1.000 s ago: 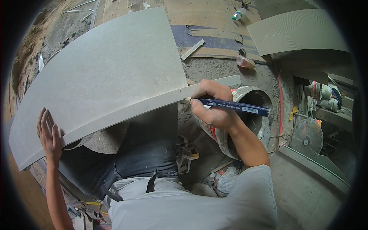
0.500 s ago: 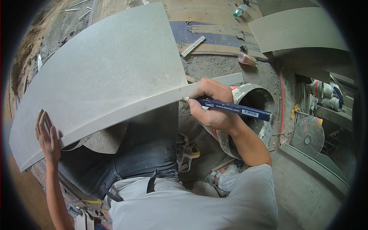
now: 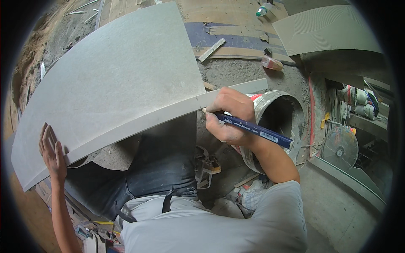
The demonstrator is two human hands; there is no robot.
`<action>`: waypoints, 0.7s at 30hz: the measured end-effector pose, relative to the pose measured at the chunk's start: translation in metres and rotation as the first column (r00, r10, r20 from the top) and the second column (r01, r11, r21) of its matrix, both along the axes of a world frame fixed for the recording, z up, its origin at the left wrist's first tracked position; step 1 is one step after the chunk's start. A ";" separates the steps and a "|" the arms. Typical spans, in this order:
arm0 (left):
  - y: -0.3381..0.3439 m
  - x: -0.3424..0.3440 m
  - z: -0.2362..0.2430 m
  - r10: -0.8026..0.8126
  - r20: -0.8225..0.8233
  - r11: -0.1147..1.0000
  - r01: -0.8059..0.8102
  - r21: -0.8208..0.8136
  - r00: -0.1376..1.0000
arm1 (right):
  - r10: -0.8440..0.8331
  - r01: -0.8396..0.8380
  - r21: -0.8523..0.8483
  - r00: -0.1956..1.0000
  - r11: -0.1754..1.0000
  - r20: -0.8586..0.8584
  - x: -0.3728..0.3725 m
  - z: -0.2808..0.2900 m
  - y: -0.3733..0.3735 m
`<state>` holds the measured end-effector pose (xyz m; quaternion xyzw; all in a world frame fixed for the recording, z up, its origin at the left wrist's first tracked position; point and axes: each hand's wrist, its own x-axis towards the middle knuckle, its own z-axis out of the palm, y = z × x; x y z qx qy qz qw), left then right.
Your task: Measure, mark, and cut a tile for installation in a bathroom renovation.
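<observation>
A large pale grey tile (image 3: 118, 63) lies in front of me above my legs. Along its near edge runs a long narrow light strip (image 3: 139, 120), which juts past the tile at the right. My left hand (image 3: 54, 156) rests on the left end of the strip and tile, fingers stretched out. In my right hand (image 3: 232, 116) is a dark blue carpenter's pencil (image 3: 253, 128), pinched between thumb and fingers. Its tip is at the strip's near edge, close to a short dark mark; whether it touches is too small to tell.
A dirty bucket (image 3: 300, 116) lies on its side beyond my right forearm. Farther right stand a fan (image 3: 339, 147) and a grooved pale panel (image 3: 329, 31). Two plastic bottles, one with a green cap (image 3: 262, 10), one reddish (image 3: 272, 64), lie on the dusty floor ahead.
The pencil's back end has swung down and slightly left, and its tip has shifted slightly down and left. My left hand stays in place on the tile.
</observation>
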<state>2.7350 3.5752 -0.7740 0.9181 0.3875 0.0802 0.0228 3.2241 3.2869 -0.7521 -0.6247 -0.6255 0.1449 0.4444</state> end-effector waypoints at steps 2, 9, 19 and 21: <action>-0.001 0.002 -0.001 0.004 0.017 1.000 -0.004 -0.005 1.000 | -0.003 0.003 0.006 1.000 1.000 0.009 0.001 0.000 0.001; -0.001 0.002 0.000 0.007 0.022 1.000 -0.006 -0.016 1.000 | -0.033 0.033 -0.044 0.999 0.998 -0.010 -0.002 0.004 0.002; 0.001 0.002 0.002 0.006 0.002 1.000 -0.006 -0.014 1.000 | -0.042 0.042 -0.042 0.999 0.998 0.012 -0.003 0.003 0.004; 0.001 0.003 0.002 0.002 -0.010 1.000 -0.002 -0.009 1.000 | -0.039 0.039 -0.039 0.999 0.998 0.012 -0.003 0.003 0.004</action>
